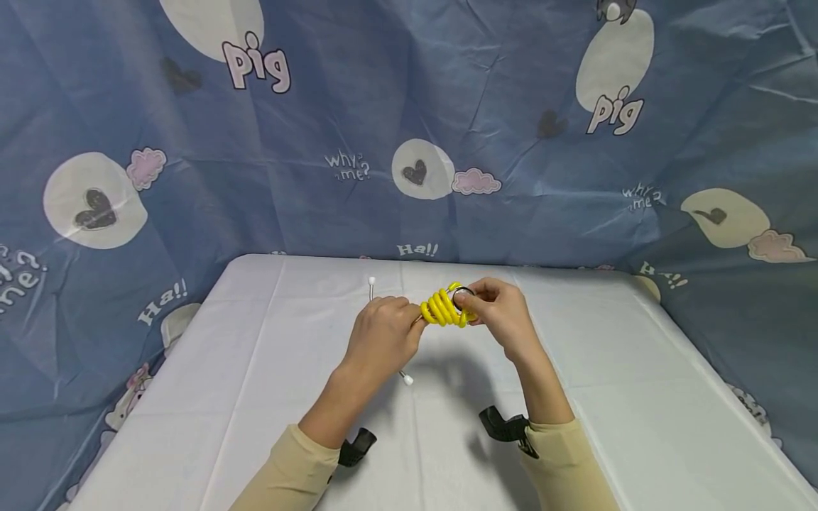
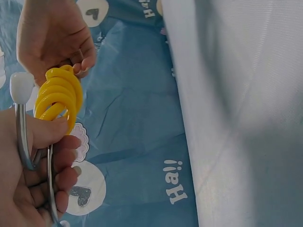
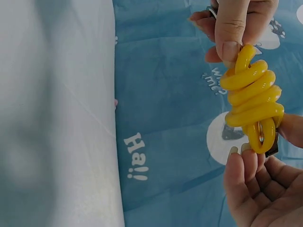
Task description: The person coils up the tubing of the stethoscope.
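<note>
A stethoscope with yellow tubing (image 1: 441, 307) wound into a tight coil hangs between both hands above the table. My left hand (image 1: 385, 328) grips the metal ear tubes (image 2: 51, 179) beside the coil. One white ear tip (image 1: 372, 282) sticks out beyond that hand, another (image 1: 407, 380) below it. At the coil's other end, my right hand (image 1: 506, 316) pinches the round, metal-rimmed chest piece (image 1: 463, 297), its fingers touching the tubing there. In the right wrist view, a loop of yellow tubing (image 3: 253, 97) reaches those fingers; the chest piece is mostly hidden.
A white-covered table (image 1: 307, 426) lies under the hands. Behind it hangs a blue printed cloth (image 1: 358, 92). Black camera mounts (image 1: 358, 448) stick out from the wrists, close to the beige sleeves (image 1: 290, 465).
</note>
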`<control>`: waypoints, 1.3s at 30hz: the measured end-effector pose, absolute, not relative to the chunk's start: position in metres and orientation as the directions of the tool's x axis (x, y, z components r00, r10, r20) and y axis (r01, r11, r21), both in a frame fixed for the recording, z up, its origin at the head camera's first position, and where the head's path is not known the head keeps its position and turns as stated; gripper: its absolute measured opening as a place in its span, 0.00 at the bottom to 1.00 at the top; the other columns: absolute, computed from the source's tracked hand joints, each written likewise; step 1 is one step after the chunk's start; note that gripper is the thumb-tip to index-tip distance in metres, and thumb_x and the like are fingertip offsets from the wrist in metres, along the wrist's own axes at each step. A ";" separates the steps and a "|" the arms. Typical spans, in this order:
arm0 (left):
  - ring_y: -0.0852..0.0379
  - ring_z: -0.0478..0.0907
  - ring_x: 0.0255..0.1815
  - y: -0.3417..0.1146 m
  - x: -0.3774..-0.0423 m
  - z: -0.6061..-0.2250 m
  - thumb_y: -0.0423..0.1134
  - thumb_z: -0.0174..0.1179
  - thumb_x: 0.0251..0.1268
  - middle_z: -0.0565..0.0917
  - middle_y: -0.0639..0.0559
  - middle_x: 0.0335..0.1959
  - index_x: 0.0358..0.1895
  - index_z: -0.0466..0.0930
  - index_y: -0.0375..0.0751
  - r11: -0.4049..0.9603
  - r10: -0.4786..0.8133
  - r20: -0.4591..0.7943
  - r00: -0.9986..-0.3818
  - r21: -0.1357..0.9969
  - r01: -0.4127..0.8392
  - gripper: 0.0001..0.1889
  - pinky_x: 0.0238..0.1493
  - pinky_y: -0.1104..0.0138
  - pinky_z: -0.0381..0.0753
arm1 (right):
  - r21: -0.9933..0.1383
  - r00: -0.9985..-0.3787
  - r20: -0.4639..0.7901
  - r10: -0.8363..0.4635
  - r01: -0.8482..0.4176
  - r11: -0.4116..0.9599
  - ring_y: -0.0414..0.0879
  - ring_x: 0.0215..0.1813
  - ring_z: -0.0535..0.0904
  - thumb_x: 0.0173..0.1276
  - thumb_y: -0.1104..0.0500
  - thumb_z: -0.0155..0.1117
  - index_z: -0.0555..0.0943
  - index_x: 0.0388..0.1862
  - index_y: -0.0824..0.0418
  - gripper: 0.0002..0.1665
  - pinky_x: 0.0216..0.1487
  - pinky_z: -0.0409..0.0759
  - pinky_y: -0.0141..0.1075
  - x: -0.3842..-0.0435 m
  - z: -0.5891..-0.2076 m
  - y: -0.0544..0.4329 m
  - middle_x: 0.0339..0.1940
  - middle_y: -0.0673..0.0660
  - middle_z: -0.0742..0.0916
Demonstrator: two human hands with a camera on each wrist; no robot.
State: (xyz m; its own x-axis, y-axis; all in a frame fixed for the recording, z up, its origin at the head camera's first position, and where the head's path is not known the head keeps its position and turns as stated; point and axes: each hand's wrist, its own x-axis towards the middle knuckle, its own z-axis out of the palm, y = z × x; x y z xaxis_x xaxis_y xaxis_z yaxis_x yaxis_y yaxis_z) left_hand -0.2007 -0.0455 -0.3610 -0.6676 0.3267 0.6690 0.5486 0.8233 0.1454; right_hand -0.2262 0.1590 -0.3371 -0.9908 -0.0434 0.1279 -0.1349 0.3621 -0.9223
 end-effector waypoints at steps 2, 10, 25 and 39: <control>0.61 0.66 0.18 -0.046 -0.201 -0.362 0.37 0.66 0.61 0.71 0.59 0.13 0.19 0.80 0.48 0.829 0.317 0.655 -0.685 0.159 0.536 0.12 0.29 0.66 0.69 | -0.923 -0.993 0.114 -0.044 -0.122 0.364 0.47 0.31 0.84 0.63 0.52 0.72 0.83 0.38 0.65 0.16 0.32 0.85 0.37 -0.227 -0.339 0.159 0.31 0.56 0.86; 0.62 0.66 0.17 -0.050 -0.207 -0.368 0.40 0.68 0.58 0.68 0.60 0.12 0.20 0.81 0.50 0.852 0.302 0.599 -0.741 0.178 0.492 0.11 0.33 0.64 0.70 | -0.924 -0.997 0.066 -0.045 -0.078 0.375 0.45 0.30 0.84 0.64 0.53 0.72 0.82 0.39 0.67 0.17 0.33 0.86 0.38 -0.232 -0.347 0.157 0.32 0.57 0.86; 0.62 0.73 0.22 -0.055 -0.217 -0.385 0.44 0.69 0.59 0.80 0.61 0.19 0.24 0.86 0.51 0.859 0.289 0.424 -0.858 0.280 0.428 0.07 0.40 0.61 0.75 | -0.911 -0.998 -0.032 -0.047 0.010 0.413 0.42 0.28 0.82 0.63 0.57 0.72 0.81 0.38 0.68 0.15 0.34 0.87 0.41 -0.240 -0.363 0.152 0.33 0.58 0.85; 0.61 0.70 0.20 -0.060 -0.223 -0.406 0.43 0.70 0.58 0.86 0.58 0.24 0.27 0.88 0.49 0.907 0.320 0.227 -0.920 0.209 0.367 0.05 0.27 0.64 0.69 | -0.833 -0.978 -0.174 -0.112 0.085 0.546 0.45 0.26 0.81 0.61 0.57 0.74 0.78 0.29 0.65 0.15 0.37 0.87 0.45 -0.243 -0.388 0.143 0.28 0.57 0.84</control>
State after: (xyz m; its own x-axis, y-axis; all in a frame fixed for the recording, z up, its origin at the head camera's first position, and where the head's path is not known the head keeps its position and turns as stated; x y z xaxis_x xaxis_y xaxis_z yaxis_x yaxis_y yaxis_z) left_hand -0.2228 -0.0601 -0.4061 -0.9198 0.3198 0.2274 0.3668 0.9065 0.2089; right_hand -0.2434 0.1428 -0.3878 -0.9784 -0.1120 -0.1737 0.0854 0.5462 -0.8333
